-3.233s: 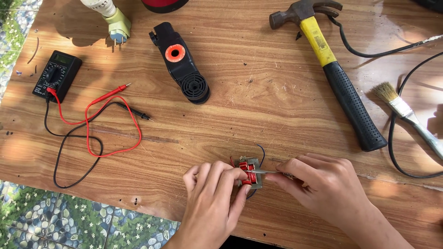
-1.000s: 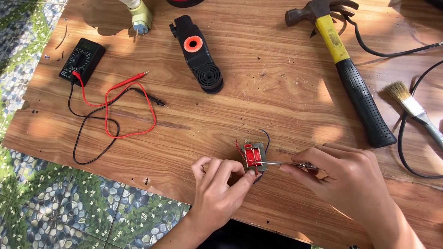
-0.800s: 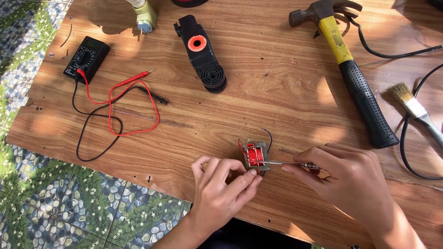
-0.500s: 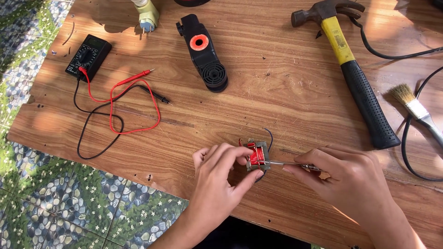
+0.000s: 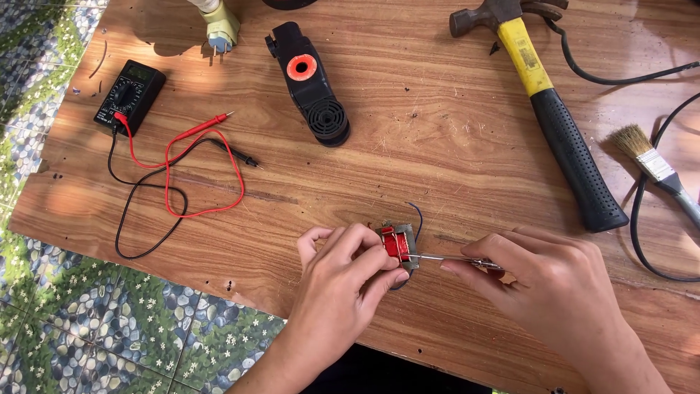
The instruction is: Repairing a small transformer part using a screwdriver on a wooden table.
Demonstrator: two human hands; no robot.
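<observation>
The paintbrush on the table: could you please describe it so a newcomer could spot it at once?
Start at the wooden table and go to its right edge, past the yellow-and-black hammer. There lies the paintbrush, beside a black cable. It alone has pale bristles and a metal band.

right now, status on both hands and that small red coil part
Left hand pinching small red-wound metal coil block on wooden table. Right hand holding thin metal tool, tip at the coil. Nothing between them.
</observation>
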